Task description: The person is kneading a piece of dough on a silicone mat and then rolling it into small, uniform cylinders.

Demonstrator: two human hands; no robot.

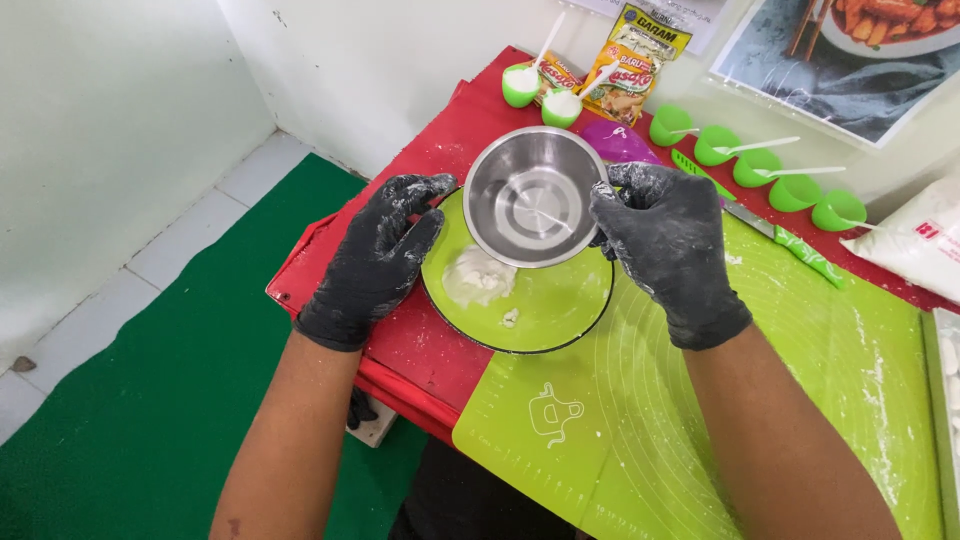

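Steel glinted from a small round bowl (531, 196), tilted and held above a lime-green plate (560, 305). Its rim was pinched by the right hand (668, 240), gloved in flour-dusted black. The left hand (378, 262), gloved the same, rested with fingers loosely spread at the plate's left edge, gripping nothing. A lump of white dough (478, 277) lay on the plate just under the bowl. The plate sat on a red table (420, 350), beside a green baking mat (800, 390). Small green cups (755, 168) lined the far edge, near a green-handled knife (790, 243).
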